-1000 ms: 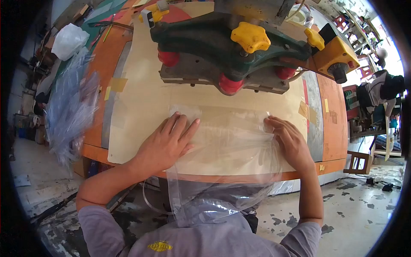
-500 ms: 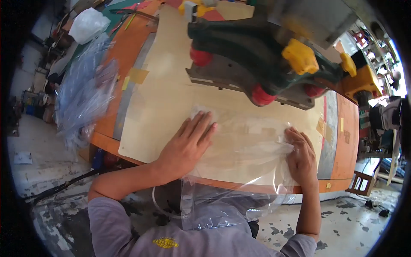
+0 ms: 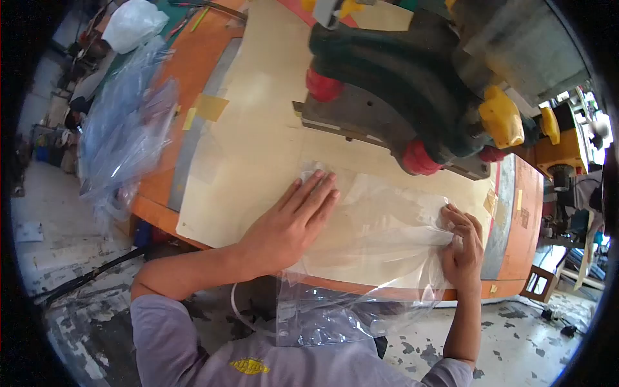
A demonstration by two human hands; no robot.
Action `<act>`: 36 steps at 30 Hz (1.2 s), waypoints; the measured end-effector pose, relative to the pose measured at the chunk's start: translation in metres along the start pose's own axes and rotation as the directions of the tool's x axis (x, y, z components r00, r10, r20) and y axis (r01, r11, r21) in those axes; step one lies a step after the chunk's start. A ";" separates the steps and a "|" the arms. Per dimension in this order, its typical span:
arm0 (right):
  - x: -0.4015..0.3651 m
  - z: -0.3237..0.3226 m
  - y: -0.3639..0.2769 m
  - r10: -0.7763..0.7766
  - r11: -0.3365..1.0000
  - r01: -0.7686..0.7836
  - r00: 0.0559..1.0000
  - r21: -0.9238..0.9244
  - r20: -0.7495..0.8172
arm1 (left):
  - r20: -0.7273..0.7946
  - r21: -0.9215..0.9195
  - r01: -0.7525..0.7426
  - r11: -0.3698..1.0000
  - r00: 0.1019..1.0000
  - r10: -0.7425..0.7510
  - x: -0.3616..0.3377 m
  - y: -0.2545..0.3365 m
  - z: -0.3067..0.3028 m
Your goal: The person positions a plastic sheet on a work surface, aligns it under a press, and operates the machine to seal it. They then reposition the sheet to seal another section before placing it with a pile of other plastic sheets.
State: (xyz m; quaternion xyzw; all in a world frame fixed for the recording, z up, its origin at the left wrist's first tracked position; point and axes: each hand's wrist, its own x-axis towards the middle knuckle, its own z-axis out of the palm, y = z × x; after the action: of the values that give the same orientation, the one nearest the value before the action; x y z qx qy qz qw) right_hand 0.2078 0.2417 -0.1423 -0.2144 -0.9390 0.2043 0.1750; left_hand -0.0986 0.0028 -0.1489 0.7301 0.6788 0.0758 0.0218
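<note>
I am pressing my left hand [image 3: 290, 226] flat, fingers stretched out and lying close together, on the left part of the clear, crinkled plastic bag [image 3: 380, 238]. My right hand [image 3: 465, 248] is curling its fingers and pinching the bag's right edge into a small fold. The bag is lying across the pale beige board [image 3: 251, 129] near the near edge of the orange worktable [image 3: 161, 197]. Its far end is sitting just short of the dark green machine head with red and yellow knobs [image 3: 387, 64], and its lower part is hanging over the near edge toward my lap. I judge that I am flattening and squaring the bag in front of the machine. The next move is calling for an even pull from the right, the left palm holding the film down, so no wrinkle is running under the head.
</note>
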 end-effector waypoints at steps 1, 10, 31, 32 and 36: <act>-0.001 -0.002 0.001 -0.017 1.000 0.017 1.000 0.001 0.011 | 0.003 -0.020 0.001 1.000 1.000 -0.001 0.001 0.001 -0.002; -0.001 -0.010 0.021 -0.109 0.994 0.108 0.993 0.018 0.047 | 0.033 -0.052 -0.011 0.999 0.999 0.012 0.008 -0.001 -0.008; -0.006 -0.005 0.007 -0.094 0.992 0.097 0.994 0.074 -0.048 | -0.106 -0.305 0.172 0.937 0.971 -0.213 0.016 -0.035 -0.015; -0.006 -0.005 0.005 -0.088 0.993 0.091 0.995 0.068 -0.050 | -0.085 -0.316 0.169 0.933 0.975 -0.205 0.017 -0.036 -0.018; -0.009 -0.006 0.003 -0.105 0.994 0.108 0.992 0.031 -0.063 | -0.050 -0.382 0.197 0.903 0.971 -0.233 0.024 -0.041 -0.030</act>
State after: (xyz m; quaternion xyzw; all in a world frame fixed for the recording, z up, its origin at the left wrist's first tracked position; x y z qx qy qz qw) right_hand 0.2192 0.2419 -0.1410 -0.1671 -0.9397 0.2040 0.2179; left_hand -0.1421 0.0272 -0.1230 0.6287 0.7283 0.2356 0.1367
